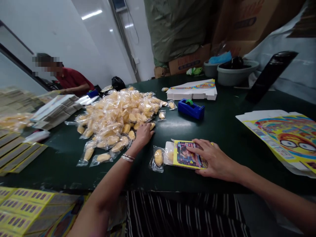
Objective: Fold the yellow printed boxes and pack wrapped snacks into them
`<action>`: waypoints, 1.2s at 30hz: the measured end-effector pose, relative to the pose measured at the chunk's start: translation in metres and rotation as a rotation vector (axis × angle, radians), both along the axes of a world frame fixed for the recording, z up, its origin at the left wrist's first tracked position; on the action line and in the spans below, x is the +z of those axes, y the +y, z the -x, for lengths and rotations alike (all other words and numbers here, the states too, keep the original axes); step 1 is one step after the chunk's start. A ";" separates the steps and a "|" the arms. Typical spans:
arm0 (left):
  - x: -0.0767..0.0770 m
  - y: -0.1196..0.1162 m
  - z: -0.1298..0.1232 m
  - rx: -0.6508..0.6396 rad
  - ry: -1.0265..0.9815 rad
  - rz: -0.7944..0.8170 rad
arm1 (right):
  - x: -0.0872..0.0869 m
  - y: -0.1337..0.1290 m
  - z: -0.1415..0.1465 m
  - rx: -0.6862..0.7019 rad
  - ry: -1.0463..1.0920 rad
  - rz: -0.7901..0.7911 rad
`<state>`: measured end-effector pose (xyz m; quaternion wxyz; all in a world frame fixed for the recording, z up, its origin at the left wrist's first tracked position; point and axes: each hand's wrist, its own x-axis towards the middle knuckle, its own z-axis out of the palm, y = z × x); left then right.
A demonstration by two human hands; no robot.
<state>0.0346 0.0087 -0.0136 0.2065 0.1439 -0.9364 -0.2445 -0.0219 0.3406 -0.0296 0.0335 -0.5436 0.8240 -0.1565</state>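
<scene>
Plastic pouches (116, 120) hold yellow pieces, perhaps fruit.

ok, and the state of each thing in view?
packet pile: loose heap of sealed yellow pieces
single packet: lying flat, apart from the pile, beside the carton
yellow printed carton: white end part sticking out, open at that end
left hand: resting against the pile's near edge
right hand: lying over the carton
blue tape dispenser: roll loaded
white-backed carton blanks: stacked flat
printed carton sheet: unfolded, lying flat
</scene>
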 end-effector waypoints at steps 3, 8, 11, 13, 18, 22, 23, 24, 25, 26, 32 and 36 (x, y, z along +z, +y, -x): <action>0.004 0.001 0.007 -0.018 -0.060 0.110 | -0.001 0.000 0.000 -0.001 -0.005 0.000; 0.015 0.012 -0.033 -0.078 -0.143 0.184 | 0.002 -0.001 0.000 -0.003 -0.019 -0.017; 0.019 0.028 -0.071 -0.160 -0.238 0.154 | 0.002 0.000 0.002 0.002 -0.015 -0.017; 0.018 0.041 -0.090 -0.200 -0.274 0.129 | 0.002 0.000 0.002 0.004 -0.017 -0.020; -0.005 0.057 -0.108 -0.138 -0.176 0.133 | 0.004 0.001 0.001 -0.001 -0.025 -0.028; -0.016 0.057 -0.107 -0.114 -0.110 0.133 | 0.007 0.000 0.000 -0.010 -0.040 -0.036; -0.015 0.058 -0.106 -0.134 -0.109 0.142 | 0.007 0.000 0.000 -0.010 -0.036 -0.031; -0.011 0.061 -0.105 -0.167 -0.118 0.155 | 0.007 0.000 0.000 -0.008 -0.029 -0.026; -0.007 0.064 -0.103 -0.213 -0.136 0.172 | 0.006 0.000 -0.001 -0.007 -0.019 -0.020; -0.001 0.068 -0.100 -0.270 -0.165 0.191 | 0.006 0.000 -0.001 -0.004 -0.006 -0.013; 0.026 0.088 -0.069 -0.537 -0.390 0.352 | 0.002 0.001 -0.002 0.033 0.072 0.042; 0.024 0.096 -0.052 -0.507 -0.440 0.422 | 0.001 0.002 -0.002 0.033 0.083 0.064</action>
